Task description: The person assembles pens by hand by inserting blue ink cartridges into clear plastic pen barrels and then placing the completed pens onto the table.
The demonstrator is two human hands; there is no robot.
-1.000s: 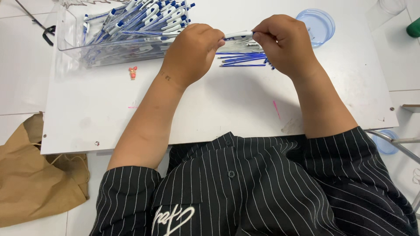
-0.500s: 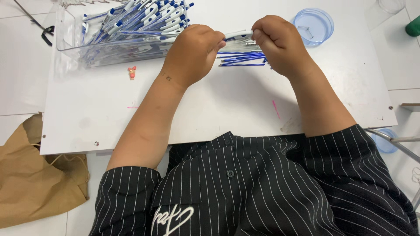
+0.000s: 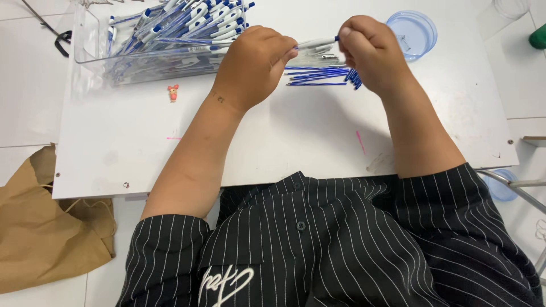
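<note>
Both hands are raised over the far middle of the white table (image 3: 284, 142) and hold one white and blue pen (image 3: 317, 42) between them. My left hand (image 3: 253, 65) grips the pen's left end in a closed fist. My right hand (image 3: 372, 54) pinches its right end, where a blue tip shows. Just beneath the hands lies a small pile of thin blue refills (image 3: 321, 75). To the left stands a clear plastic box (image 3: 114, 57) filled with several white and blue pens.
A round blue-tinted plastic lid (image 3: 414, 33) lies at the far right of the table. A tiny pink figure (image 3: 173, 92) sits below the clear box. A brown paper bag (image 3: 40, 239) lies on the floor at the left. A green object (image 3: 538, 35) is at the right edge.
Both hands stay at the same spot and have turned slightly on the pen; more of the pen's white barrel now shows between them.
</note>
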